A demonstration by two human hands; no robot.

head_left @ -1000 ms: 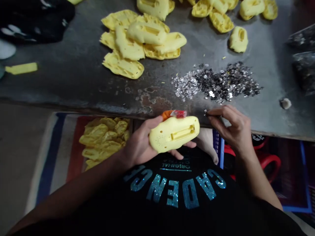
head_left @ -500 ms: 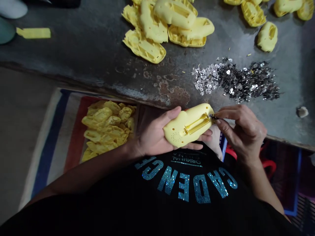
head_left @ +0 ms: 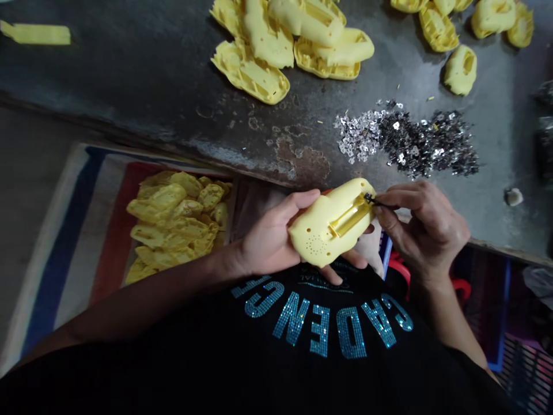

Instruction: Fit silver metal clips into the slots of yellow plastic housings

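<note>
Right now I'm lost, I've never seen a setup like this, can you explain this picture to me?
There's no machine: these are a person's two bare hands, seen by a camera worn on their head, looking forward and down. The left hand has a yellow shell in its grip. The right hand pinches a small dark piece at one end of the shell's slot. On the dark worktop lie more yellow shells and a heap of small metal pieces.

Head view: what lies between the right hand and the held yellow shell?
In the head view, a small dark piece, pinched by the right hand, lies at an end of the slot in the held yellow shell.
</note>
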